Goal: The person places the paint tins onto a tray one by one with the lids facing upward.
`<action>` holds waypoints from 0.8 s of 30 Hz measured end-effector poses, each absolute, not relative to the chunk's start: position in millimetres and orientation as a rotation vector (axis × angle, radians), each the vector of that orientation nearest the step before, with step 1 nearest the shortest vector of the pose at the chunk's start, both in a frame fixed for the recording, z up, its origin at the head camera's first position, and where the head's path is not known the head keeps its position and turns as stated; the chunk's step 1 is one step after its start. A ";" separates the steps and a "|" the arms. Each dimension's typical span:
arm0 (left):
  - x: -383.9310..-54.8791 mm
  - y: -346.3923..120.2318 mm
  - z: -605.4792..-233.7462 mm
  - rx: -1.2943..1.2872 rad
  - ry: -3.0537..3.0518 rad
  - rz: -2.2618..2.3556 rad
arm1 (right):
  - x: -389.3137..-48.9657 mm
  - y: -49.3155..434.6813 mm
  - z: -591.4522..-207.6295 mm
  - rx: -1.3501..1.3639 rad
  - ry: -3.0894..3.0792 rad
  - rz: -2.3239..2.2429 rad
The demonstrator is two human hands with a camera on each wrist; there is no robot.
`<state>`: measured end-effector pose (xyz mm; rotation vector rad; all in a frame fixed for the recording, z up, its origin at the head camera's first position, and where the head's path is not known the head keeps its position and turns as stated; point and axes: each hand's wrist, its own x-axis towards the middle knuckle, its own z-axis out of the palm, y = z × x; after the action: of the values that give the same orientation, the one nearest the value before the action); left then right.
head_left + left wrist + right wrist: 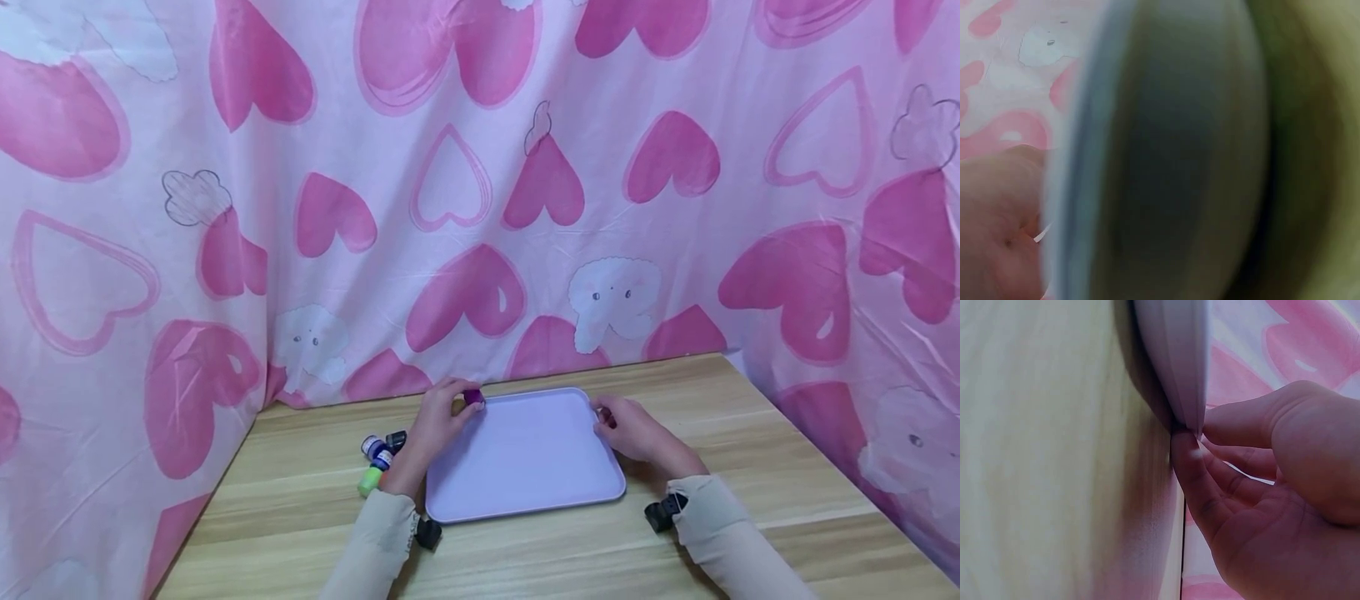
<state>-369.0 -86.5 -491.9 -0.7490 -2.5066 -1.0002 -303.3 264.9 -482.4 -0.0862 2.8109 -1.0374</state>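
A pale lilac tray [525, 454] lies on the table between both hands. At its far left corner my left hand [442, 417] pinches a small purple bottle [473, 397] between thumb and fingers. In the left wrist view, the blurred tray side [1179, 150] fills the middle and part of the left hand [1000, 219] shows at the left; the bottle is hidden there. My right hand [633, 427] grips the tray's right edge, thumb on the rim and a fingertip underneath. The right wrist view shows this right hand [1272, 481] pinching the tray rim [1179, 362] just over the wood.
Left of the tray, beside the left forearm, several small bottles lie together: a black one [396, 439], blue-purple ones with white labels [372, 447] and a green one [370, 481]. A heart-patterned curtain [465, 208] stands behind the wooden table [285, 517] and along its sides.
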 end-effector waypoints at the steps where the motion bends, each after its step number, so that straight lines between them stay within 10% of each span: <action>1: -368.8 -86.1 -491.3 -0.754 -2.512 -0.986 | -303.1 264.6 -482.0 -0.082 2.809 -1.042; 24: -362.9 -91.6 -490.5 -0.722 -2.628 -0.839 | -301.4 265.2 -481.6 -0.127 2.828 -1.038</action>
<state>-362.9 -91.6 -490.5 -0.7215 -2.6279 -0.8391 -301.4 265.2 -481.6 -0.1270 2.8283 -1.0378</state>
